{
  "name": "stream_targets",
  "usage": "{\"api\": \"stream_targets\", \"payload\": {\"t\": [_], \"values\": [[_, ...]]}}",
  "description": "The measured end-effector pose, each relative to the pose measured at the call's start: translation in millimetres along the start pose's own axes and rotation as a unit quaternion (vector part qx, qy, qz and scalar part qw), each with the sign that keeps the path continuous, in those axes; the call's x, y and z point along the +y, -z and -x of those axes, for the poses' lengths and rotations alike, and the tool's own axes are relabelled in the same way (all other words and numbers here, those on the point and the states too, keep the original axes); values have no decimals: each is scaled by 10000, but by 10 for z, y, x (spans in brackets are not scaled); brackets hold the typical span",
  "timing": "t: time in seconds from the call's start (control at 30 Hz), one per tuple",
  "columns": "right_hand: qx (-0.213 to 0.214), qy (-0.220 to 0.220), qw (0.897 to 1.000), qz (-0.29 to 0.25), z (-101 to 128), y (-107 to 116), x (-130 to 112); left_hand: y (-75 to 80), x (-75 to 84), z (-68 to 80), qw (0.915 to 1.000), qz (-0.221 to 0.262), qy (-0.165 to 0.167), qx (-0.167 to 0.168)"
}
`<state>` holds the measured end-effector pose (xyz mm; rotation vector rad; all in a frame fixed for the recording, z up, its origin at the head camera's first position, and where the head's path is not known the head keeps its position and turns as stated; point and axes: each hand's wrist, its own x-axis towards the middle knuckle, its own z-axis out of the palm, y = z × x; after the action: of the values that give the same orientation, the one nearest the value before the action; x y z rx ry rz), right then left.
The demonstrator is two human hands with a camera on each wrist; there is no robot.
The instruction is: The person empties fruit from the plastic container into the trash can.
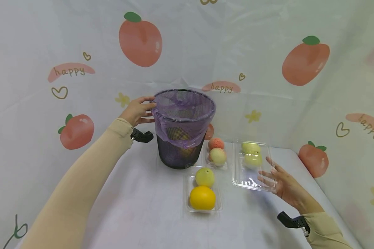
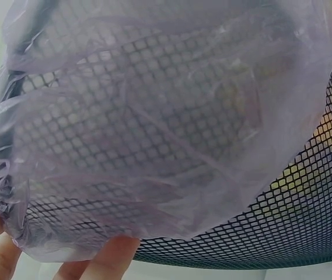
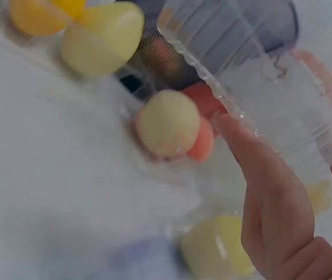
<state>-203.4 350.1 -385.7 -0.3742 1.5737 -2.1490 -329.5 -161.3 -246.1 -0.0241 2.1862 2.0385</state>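
A black mesh bin lined with a purple bag stands at the middle back of the table. My left hand grips its left rim, fingers over the edge. In the left wrist view the fingertips press the bag against the mesh. Fruit shows dimly inside the bin. My right hand is spread open, its fingers against the near right edge of a clear plastic tray holding two pale yellow-green fruits. In the right wrist view a finger touches the tray's clear rim.
A tray with a yellow-green fruit and an orange lies in front of the bin. Another tray with two peaches sits right of the bin. A white cloth covers the table, a fruit-print backdrop stands behind, and the table edge runs along the right.
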Motion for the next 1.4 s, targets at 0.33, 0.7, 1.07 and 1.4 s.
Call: {"api": "stream_targets", "payload": {"t": [0.33, 0.7, 1.07, 1.4], "values": [[-733, -788, 9938, -265, 244, 209, 206, -5, -5, -16, 10000, 24, 33, -5], [-577, -1084, 9924, -118, 281, 342, 281, 4, 3, -6, 10000, -38, 9, 10], [-423, -1409, 9891, -67, 296, 387, 300, 4, 0, -23, 9999, -72, 45, 55], [-330, -1567, 9871, -34, 314, 396, 339, -4, -1, -35, 9999, -87, 33, 67]]}}
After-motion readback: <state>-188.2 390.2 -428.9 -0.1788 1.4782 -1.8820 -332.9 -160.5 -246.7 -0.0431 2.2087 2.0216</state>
